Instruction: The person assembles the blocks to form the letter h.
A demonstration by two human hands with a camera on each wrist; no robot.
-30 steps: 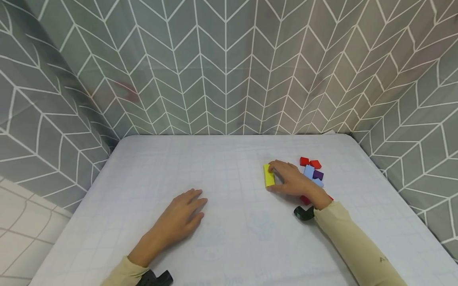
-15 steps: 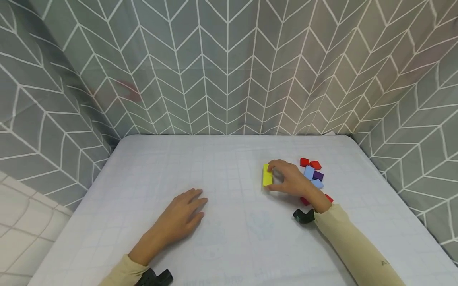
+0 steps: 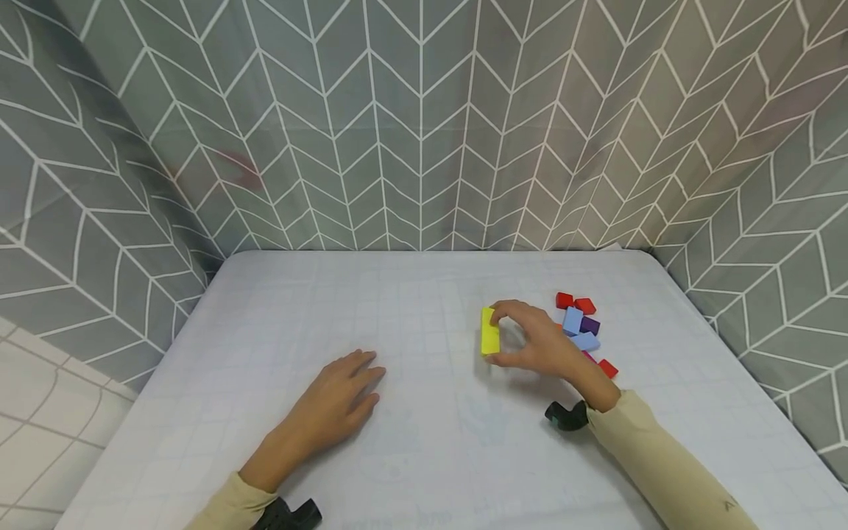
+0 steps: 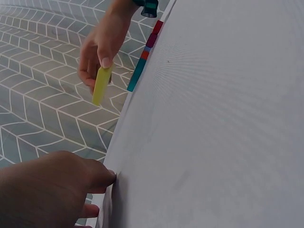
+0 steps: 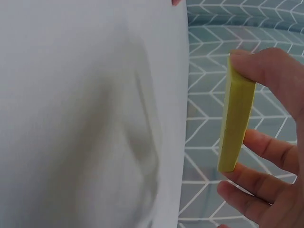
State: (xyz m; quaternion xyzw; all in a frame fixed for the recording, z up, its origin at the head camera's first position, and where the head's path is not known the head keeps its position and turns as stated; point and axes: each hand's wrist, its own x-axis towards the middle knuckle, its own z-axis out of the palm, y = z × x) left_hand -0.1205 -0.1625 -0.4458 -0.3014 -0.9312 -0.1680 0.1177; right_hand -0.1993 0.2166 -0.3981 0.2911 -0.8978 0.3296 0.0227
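My right hand [image 3: 545, 346] pinches a yellow rectangular block [image 3: 490, 331] by its two ends, thumb against one and fingers against the other. In the right wrist view the long block [image 5: 236, 118] is held off the white table, and a soft shadow falls on the cloth. The left wrist view also has the block [image 4: 101, 85] raised beside the row of other blocks. My left hand [image 3: 334, 405] rests on the table left of centre, palm down with fingers extended, holding nothing.
Right of the right hand lie several small blocks: a red one [image 3: 585, 305], a light blue one [image 3: 573, 322], a purple one [image 3: 589, 326] and another red one [image 3: 607, 369]. A teal block [image 4: 137, 76] shows in the left wrist view. Patterned curtain [image 3: 420, 132] encloses the white table [image 3: 411, 294].
The right hand has lifted the yellow block off the table and carried it slightly left. More of the blocks beneath the wrist now show. The left hand has stayed still.
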